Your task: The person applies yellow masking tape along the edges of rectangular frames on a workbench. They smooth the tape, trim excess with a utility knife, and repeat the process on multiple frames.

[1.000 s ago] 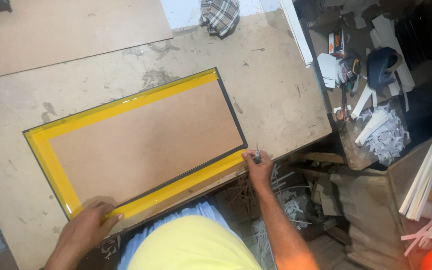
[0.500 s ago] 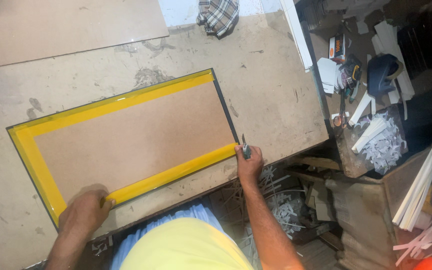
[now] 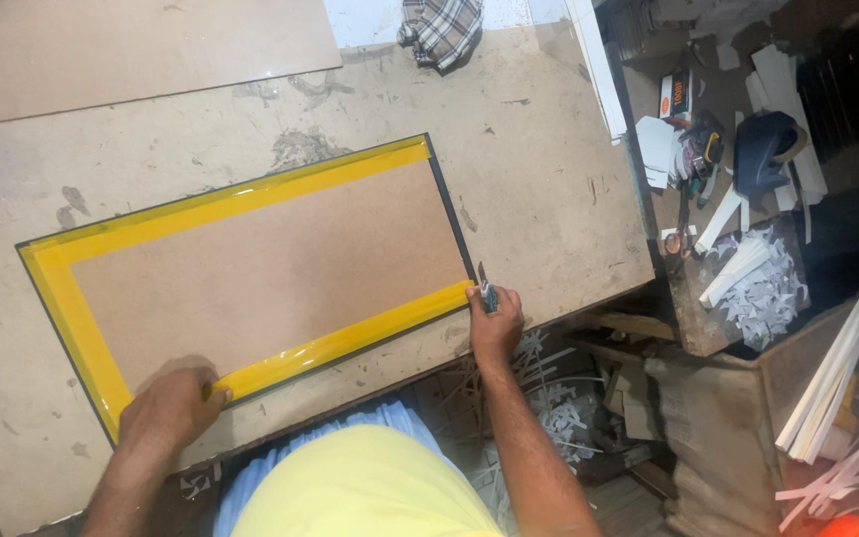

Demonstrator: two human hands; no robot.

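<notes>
Clenched right hand (image 3: 495,323) grasping small knife (image 3: 486,290) at panel (image 3: 260,264) corner; left hand (image 3: 166,413) pressing flat (open), steadying yellow tape (image 3: 340,343) edge opposite.

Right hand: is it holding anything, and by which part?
The right hand grips a small blade tool by its handle, tip at the yellow-taped board corner. The tool's exact kind cannot be told.

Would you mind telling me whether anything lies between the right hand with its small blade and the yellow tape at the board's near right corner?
Nothing visible does. The right hand holds the small blade right at the corner of the yellow tape on the board. The left hand presses the tape's far end, well clear.
</notes>
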